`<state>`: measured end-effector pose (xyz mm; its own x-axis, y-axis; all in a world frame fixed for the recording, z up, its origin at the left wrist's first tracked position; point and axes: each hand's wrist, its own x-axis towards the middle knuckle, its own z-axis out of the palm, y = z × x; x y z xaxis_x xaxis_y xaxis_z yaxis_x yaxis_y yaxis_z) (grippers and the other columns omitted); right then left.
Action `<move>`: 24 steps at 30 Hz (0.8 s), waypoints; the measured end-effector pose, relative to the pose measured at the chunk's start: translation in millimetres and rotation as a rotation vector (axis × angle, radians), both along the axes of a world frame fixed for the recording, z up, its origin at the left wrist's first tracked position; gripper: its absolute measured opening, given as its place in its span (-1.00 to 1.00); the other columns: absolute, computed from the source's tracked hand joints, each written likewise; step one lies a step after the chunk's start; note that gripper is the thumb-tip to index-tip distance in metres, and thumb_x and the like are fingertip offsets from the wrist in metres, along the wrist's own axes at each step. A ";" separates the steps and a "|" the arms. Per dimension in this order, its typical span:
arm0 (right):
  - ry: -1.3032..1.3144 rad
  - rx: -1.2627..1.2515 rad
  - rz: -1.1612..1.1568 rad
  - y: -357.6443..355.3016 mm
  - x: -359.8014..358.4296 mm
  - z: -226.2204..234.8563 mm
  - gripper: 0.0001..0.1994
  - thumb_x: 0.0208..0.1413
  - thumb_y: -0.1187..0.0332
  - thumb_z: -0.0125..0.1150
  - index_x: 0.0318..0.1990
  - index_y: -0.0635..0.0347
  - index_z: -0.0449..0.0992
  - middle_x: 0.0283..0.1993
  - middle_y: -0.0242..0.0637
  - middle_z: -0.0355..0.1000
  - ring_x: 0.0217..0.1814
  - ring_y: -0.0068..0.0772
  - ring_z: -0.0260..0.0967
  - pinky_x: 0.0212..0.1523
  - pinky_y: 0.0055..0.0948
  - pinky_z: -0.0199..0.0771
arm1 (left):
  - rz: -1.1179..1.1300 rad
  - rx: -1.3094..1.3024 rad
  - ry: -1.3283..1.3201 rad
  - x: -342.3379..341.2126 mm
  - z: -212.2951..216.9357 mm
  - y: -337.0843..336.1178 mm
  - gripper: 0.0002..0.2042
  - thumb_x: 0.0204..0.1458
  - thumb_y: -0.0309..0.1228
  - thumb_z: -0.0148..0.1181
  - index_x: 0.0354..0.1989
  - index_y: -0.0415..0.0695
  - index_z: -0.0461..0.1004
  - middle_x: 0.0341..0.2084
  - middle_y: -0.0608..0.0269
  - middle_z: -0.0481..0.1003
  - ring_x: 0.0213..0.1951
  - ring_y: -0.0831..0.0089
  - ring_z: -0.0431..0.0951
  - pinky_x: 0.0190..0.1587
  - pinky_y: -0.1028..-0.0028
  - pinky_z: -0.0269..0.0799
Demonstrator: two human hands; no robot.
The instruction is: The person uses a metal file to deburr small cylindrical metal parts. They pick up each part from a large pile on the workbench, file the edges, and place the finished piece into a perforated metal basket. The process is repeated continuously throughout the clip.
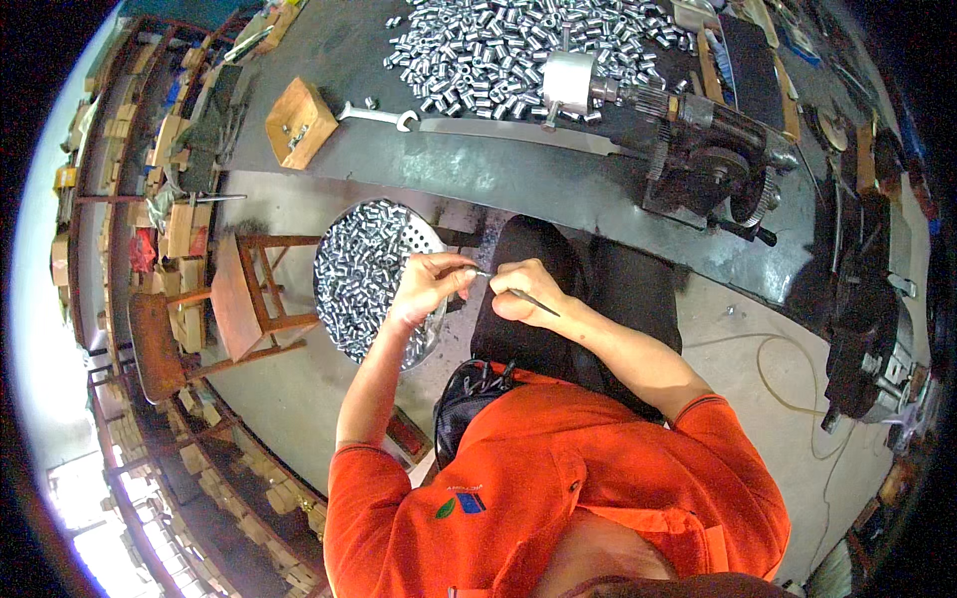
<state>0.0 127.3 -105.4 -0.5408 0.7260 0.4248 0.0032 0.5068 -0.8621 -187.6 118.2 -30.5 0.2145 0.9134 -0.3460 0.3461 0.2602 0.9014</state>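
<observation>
In front of my lap both hands meet, fingertips almost touching. My left hand [431,286] is closed in a pinch at its fingertips; what it pinches is too small to make out. A slim dark pointed rod [535,302] is gripped in my right hand [528,286], its tail sticking out toward my right wrist. A small shiny tip shows between the two hands. Below and left of my left hand stands a round perforated metal basin [420,237], mostly filled with short shiny metal sleeves [361,269].
Across the far side runs a dark workbench [449,159] with a heap of metal sleeves [478,60], a wrench [379,116], a wooden box [289,108] and a geared machine [713,169]. A wooden stool [239,309] and laden shelves [125,149] stand left. A cable [773,371] crosses the floor at right.
</observation>
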 end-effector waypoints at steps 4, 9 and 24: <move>0.042 -0.034 0.003 -0.1 2.2 3.3 -0.71 -0.29 0.26 0.12 -0.72 0.22 0.16 -0.71 -0.14 0.17 -0.65 -0.02 0.23 -0.63 -0.20 0.16 | 0.011 0.059 0.213 6.3 -7.5 -5.0 -0.82 -0.01 -0.40 0.18 -0.44 -0.32 0.50 -0.68 0.35 0.43 -0.63 0.65 0.40 -0.58 0.61 0.31; 0.050 -0.076 0.005 -0.2 1.1 4.7 -0.70 -0.28 0.27 0.12 -0.73 0.23 0.14 -0.72 -0.16 0.14 -0.65 -0.06 0.23 -0.63 -0.22 0.15 | 0.035 0.016 0.105 13.1 -0.9 -5.0 -0.83 0.01 -0.44 0.15 -0.39 -0.34 0.45 -0.60 0.28 0.46 -0.57 0.60 0.45 -0.51 0.59 0.36; 0.338 -0.138 -0.037 3.6 12.6 21.3 -0.70 -0.30 0.31 0.08 -0.78 0.22 0.09 -0.73 -0.28 -0.02 -0.71 -0.33 -0.03 -0.67 -0.33 -0.11 | 0.032 0.609 0.717 -26.5 -23.5 3.6 -0.83 -0.31 -0.54 0.24 -0.45 -0.20 0.49 -0.65 0.21 0.36 -0.62 0.39 0.39 -0.55 0.44 0.31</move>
<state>12.6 131.0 -84.2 -0.3594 0.8052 0.4717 -0.2771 0.3906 -0.8779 -214.0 121.8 -54.1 0.1069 0.9824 0.1532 0.8722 -0.1666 0.4600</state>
